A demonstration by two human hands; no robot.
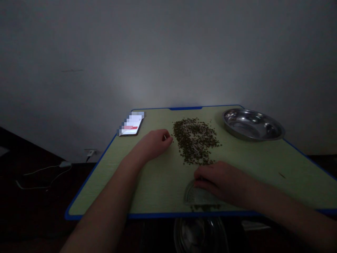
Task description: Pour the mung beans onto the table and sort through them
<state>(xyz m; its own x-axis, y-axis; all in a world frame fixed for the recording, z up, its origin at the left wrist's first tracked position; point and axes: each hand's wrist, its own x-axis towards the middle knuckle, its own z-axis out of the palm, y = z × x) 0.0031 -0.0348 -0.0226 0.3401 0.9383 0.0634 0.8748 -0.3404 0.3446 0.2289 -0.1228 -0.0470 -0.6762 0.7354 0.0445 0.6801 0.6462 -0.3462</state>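
A spread of small green-brown beans (196, 140) lies on the pale green table (118, 182) with a blue rim. My left hand (155, 142) rests on the table just left of the beans, fingers curled together at the pile's edge. My right hand (221, 181) lies near the front edge, fingers bent over a small clear round lid or dish (192, 196). A few beans sit right in front of that hand. Whether either hand holds a bean is too dark to tell.
A steel bowl (252, 124) stands at the table's back right corner. A lit phone (131, 124) lies at the back left. Another metal vessel (200, 233) sits below the table's front edge. A cable and plug (63, 165) trail on the dark floor at left.
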